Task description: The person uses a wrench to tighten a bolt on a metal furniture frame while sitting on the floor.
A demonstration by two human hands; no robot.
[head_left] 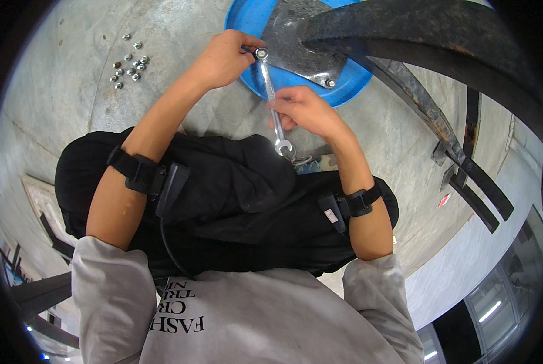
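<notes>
A silver combination wrench [267, 76] lies at a slant over the edge of a dark metal base plate [293, 45]. My right hand [305, 109] is closed around its shaft, with the open jaw pointing back toward my knees. At the ring end, the fingers of my left hand [228, 59] are closed in a pinch. What sits under the ring is mostly hidden. A bolt with a shiny nut [330, 84] stands at the plate's near right corner. Beneath the plate is a round blue base [356, 82].
Several loose shiny nuts [135, 76] lie on the concrete floor [180, 36] at the far left. A thick dark curved metal beam [405, 36] rises from the plate to the right. Dark metal legs [478, 182] stand beyond it. My black-clad legs [223, 182] are folded in front.
</notes>
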